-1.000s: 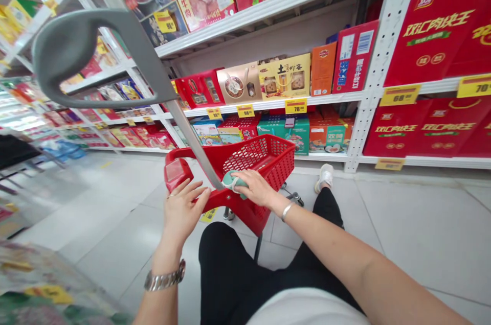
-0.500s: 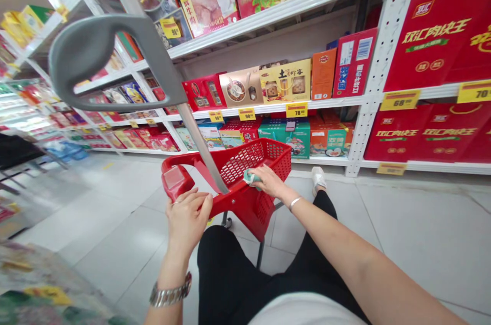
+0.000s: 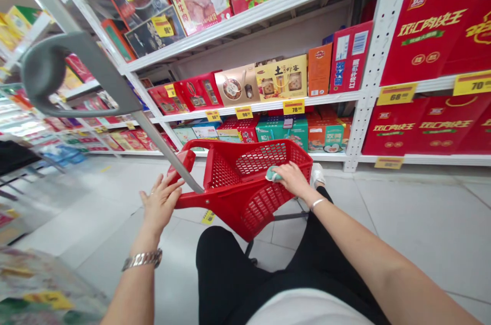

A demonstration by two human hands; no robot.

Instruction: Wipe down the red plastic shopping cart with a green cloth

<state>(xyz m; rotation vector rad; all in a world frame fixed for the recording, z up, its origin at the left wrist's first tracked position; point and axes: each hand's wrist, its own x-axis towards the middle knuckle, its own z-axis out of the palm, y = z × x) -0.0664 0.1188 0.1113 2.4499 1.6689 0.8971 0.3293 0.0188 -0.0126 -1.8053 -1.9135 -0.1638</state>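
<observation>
A red plastic shopping basket (image 3: 233, 197) on a wheeled stand sits in front of my knees, tilted toward the shelves. Its grey pull handle (image 3: 72, 74) rises up to the left. My left hand (image 3: 159, 203) rests with fingers spread against the basket's near left corner, by the handle's pole. My right hand (image 3: 291, 179) presses a small green cloth (image 3: 273, 175) onto the basket's right rim, fingers closed over it.
White store shelving (image 3: 360, 105) stands straight ahead, packed with red, gold and green gift boxes and yellow price tags (image 3: 293, 107). The aisle of pale floor tiles (image 3: 414, 223) runs left and right. Another display edge shows at the lower left.
The basket has turned and tilted, its handle swinging left. My right hand slid with the cloth along the rim to the far right side. My left hand shifted to the left corner.
</observation>
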